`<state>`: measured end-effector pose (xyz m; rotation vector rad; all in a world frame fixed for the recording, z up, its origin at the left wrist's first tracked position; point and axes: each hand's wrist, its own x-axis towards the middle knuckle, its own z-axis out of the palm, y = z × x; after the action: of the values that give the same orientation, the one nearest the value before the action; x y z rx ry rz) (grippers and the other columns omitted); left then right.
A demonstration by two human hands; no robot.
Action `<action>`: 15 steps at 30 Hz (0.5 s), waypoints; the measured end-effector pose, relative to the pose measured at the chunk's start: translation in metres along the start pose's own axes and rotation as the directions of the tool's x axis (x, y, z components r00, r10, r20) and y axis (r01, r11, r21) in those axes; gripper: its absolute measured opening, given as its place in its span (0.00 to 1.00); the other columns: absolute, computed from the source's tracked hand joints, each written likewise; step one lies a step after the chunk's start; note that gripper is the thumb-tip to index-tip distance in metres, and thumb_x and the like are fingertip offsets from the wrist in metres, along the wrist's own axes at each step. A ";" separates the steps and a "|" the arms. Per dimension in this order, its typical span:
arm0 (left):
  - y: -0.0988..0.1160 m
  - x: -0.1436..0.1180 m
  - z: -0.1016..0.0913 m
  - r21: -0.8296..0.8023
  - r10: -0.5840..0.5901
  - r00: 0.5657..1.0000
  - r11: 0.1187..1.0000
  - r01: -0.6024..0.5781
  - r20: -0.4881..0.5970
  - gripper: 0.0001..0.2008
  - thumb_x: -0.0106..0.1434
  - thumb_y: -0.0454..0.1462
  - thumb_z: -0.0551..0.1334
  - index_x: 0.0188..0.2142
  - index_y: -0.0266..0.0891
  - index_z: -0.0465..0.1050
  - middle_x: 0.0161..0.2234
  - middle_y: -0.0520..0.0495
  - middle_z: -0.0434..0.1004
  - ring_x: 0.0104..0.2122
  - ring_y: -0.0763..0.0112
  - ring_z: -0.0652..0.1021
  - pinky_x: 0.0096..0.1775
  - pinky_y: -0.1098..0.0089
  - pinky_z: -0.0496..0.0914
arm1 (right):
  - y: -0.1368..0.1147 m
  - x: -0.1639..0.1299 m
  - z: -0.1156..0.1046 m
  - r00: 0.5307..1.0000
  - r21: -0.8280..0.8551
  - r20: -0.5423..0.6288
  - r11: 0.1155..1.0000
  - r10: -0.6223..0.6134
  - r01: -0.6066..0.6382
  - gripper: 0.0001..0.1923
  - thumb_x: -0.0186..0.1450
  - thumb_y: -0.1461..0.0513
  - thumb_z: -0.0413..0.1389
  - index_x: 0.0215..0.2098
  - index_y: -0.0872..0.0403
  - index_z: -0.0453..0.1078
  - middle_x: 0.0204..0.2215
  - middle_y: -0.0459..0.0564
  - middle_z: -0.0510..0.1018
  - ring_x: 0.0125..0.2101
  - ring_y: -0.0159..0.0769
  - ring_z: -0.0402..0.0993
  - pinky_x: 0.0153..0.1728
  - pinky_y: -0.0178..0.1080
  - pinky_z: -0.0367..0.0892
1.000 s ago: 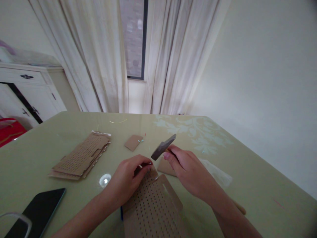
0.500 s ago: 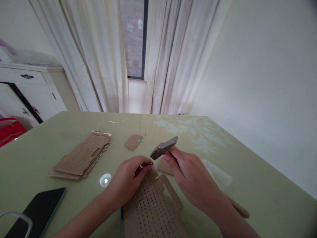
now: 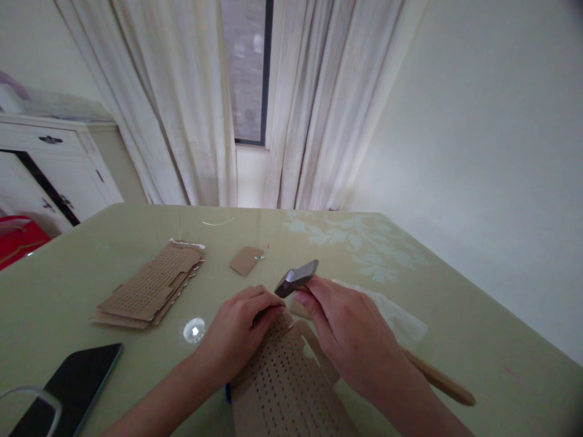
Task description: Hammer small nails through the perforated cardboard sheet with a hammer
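My right hand grips a hammer close under its dark metal head, and the wooden handle sticks out behind my wrist to the right. The hammer head hovers just above my left fingertips. My left hand pinches something small, hidden by the fingers, against the far end of a perforated cardboard piece that lies on the green table right in front of me.
A stack of perforated cardboard pieces lies to the left. A small cardboard scrap sits further back. A dark phone lies at the near left. White cabinet and curtains stand behind the table.
The hammer head has come down and to the left, from tilted high to just above my left fingers. My left hand has stayed on the cardboard.
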<state>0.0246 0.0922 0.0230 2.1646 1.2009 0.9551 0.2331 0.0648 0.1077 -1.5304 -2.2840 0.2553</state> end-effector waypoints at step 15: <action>0.002 0.002 0.001 0.035 -0.035 0.998 0.999 0.034 0.049 0.11 0.76 0.36 0.60 0.39 0.43 0.83 0.41 0.47 0.82 0.42 0.61 0.81 0.47 0.64 0.72 | -0.004 0.002 0.001 0.996 -0.160 0.069 0.986 0.060 -0.048 0.14 0.82 0.56 0.48 0.52 0.48 0.76 0.41 0.54 0.87 0.38 0.51 0.85 0.33 0.44 0.64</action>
<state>0.0272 0.0929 0.0243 2.1740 1.2355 0.8677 0.2286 0.0648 0.1091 -1.6890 -2.3724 0.1500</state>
